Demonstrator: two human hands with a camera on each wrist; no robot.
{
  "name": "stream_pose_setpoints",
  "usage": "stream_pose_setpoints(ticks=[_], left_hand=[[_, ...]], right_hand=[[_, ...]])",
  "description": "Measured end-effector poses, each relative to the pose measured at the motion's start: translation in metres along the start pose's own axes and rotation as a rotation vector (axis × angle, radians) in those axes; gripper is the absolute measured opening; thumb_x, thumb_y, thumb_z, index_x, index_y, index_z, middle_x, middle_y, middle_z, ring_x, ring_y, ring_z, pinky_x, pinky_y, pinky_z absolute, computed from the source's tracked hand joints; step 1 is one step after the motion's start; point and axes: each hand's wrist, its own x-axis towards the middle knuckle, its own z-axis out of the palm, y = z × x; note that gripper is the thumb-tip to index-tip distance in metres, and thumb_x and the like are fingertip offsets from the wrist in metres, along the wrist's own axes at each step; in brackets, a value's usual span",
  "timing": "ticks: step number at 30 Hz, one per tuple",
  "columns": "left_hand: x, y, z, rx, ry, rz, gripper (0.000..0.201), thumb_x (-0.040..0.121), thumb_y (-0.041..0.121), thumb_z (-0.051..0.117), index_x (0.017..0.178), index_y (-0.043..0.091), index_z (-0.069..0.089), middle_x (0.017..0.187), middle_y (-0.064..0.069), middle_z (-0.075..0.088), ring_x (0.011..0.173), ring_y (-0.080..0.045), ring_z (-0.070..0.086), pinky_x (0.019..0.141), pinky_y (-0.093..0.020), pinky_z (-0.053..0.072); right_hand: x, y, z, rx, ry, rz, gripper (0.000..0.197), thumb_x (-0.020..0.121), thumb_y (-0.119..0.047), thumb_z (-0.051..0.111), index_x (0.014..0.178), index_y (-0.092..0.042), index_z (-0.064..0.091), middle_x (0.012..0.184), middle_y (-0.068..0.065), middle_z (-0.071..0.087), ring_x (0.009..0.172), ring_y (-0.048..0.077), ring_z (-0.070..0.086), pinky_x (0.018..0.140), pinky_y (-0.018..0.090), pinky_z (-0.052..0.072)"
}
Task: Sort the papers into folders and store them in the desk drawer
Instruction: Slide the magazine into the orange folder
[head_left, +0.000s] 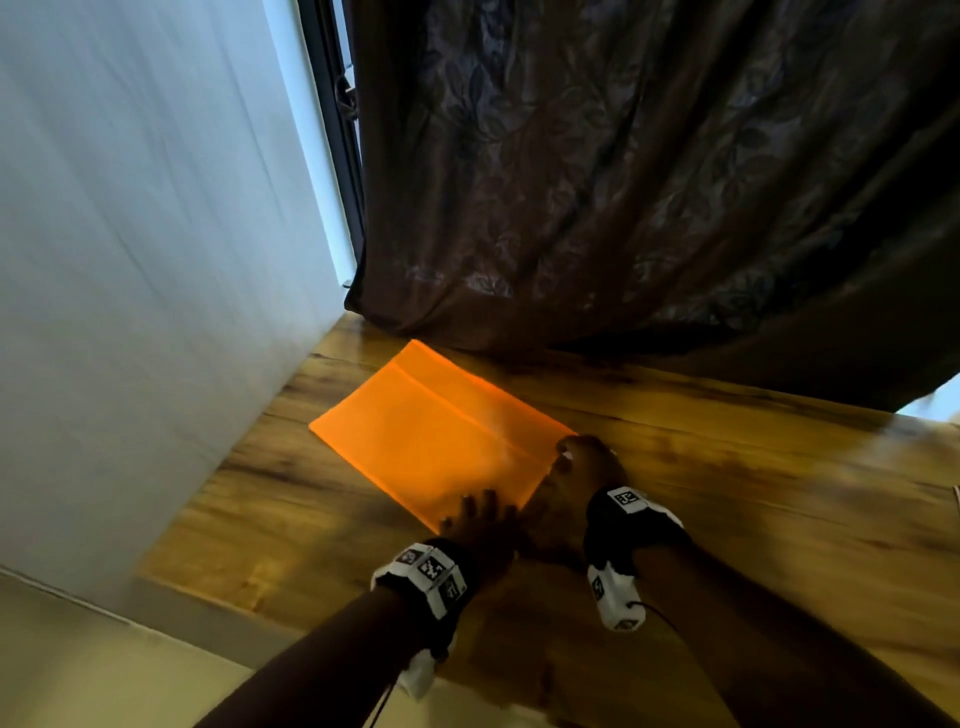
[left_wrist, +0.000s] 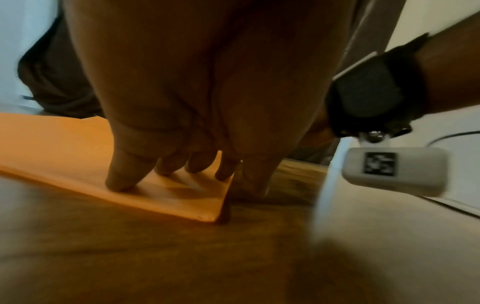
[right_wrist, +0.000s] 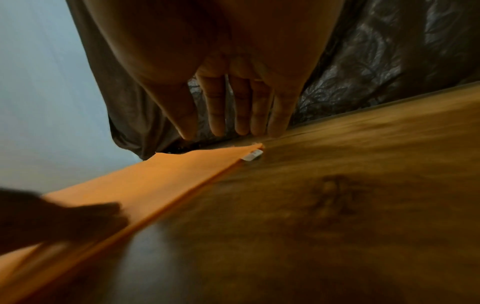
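Note:
An orange folder lies flat on the wooden desk, near the wall corner. My left hand presses its near corner with straight fingertips, the thumb on the wood beside the folder. My right hand hovers at the folder's right corner, fingers straight and spread just above the desk, holding nothing. A small white tab sticks out at that corner of the folder. No loose papers or drawer are in view.
A dark patterned curtain hangs onto the desk's far edge right behind the folder. A pale wall bounds the desk on the left. Something white shows at the far right edge of the desk.

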Motion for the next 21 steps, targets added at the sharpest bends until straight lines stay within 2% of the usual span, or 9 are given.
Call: stream_pose_setpoints(ticks=[3,8,11,14,16,18,21], left_hand=[[-0.015,0.024,0.010,0.068,-0.038,0.100,0.066,0.103,0.032,0.040,0.156,0.023,0.003,0.163,-0.011,-0.008,0.148,-0.045,-0.002,0.112,-0.067,0.019],[-0.034,0.059,0.017,0.138,-0.118,0.240,0.063,0.105,0.030,0.034,0.156,0.024,-0.002,0.163,-0.009,-0.014,0.148,-0.041,-0.009,0.117,-0.062,0.010],[-0.028,0.072,0.014,0.187,-0.163,0.309,0.061,0.105,0.030,0.035,0.156,0.025,0.001,0.164,-0.006,-0.014,0.148,-0.040,-0.012,0.119,-0.058,0.005],[-0.015,0.083,0.011,0.167,-0.191,0.364,0.056,0.106,0.029,0.036,0.156,0.024,0.013,0.164,-0.004,-0.009,0.149,-0.037,-0.012,0.121,-0.048,-0.002],[-0.010,0.094,0.007,0.159,-0.201,0.411,0.055,0.105,0.027,0.037,0.156,0.022,0.016,0.165,-0.004,-0.006,0.149,-0.034,-0.012,0.121,-0.047,-0.004],[-0.004,0.108,0.006,0.165,-0.186,0.470,0.055,0.105,0.025,0.039,0.155,0.019,0.017,0.165,-0.005,-0.005,0.150,-0.032,-0.013,0.121,-0.045,-0.003],[0.008,0.137,0.006,0.207,-0.181,0.546,0.059,0.105,0.027,0.041,0.156,0.016,0.014,0.164,-0.007,-0.004,0.147,-0.026,-0.018,0.121,-0.042,-0.005]], right_hand=[[0.006,0.021,-0.012,-0.082,0.040,0.062,0.050,0.089,-0.041,0.058,0.133,-0.020,0.051,0.138,0.009,0.049,0.120,0.032,0.054,0.097,0.041,0.047],[-0.003,0.075,-0.022,-0.157,-0.033,0.157,0.064,0.083,-0.054,0.058,0.138,-0.024,0.044,0.137,0.007,0.050,0.120,0.031,0.053,0.095,0.043,0.049],[-0.016,0.105,-0.027,-0.137,-0.032,0.159,0.069,0.083,-0.042,0.062,0.144,-0.023,0.038,0.143,0.007,0.048,0.125,0.030,0.051,0.100,0.041,0.047],[-0.033,0.137,-0.040,-0.016,0.001,0.251,0.069,0.088,-0.021,0.058,0.151,-0.021,0.030,0.153,0.004,0.037,0.136,0.026,0.042,0.109,0.035,0.038],[-0.044,0.162,-0.051,0.028,0.006,0.302,0.069,0.087,-0.011,0.054,0.151,-0.020,0.030,0.156,0.001,0.033,0.139,0.021,0.039,0.114,0.029,0.031],[-0.057,0.184,-0.063,0.054,0.015,0.342,0.071,0.086,-0.007,0.052,0.151,-0.022,0.029,0.156,-0.001,0.033,0.138,0.021,0.041,0.112,0.028,0.034],[-0.079,0.218,-0.077,0.132,0.042,0.458,0.070,0.085,-0.007,0.052,0.149,-0.028,0.033,0.148,-0.001,0.047,0.128,0.027,0.052,0.101,0.032,0.045]])
